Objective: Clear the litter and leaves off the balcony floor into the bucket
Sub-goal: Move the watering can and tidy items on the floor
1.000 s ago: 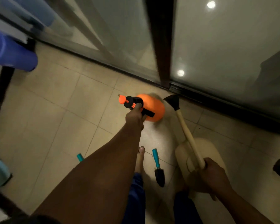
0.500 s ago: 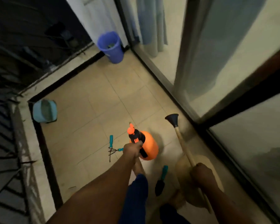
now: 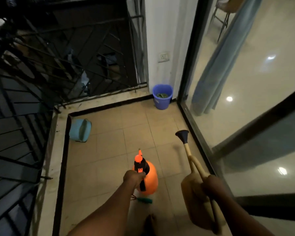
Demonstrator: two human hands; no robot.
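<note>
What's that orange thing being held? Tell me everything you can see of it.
The orange sprayer bottle is a rounded, glossy tank that looks plastic, topped by a black pump head with an orange cap and a thin nozzle pointing away from the camera. The left hand grips its black handle, so the bottle hangs roughly upright; whether it touches the tiled floor cannot be told. A green-handled tool lies on the floor just beneath it.
</note>
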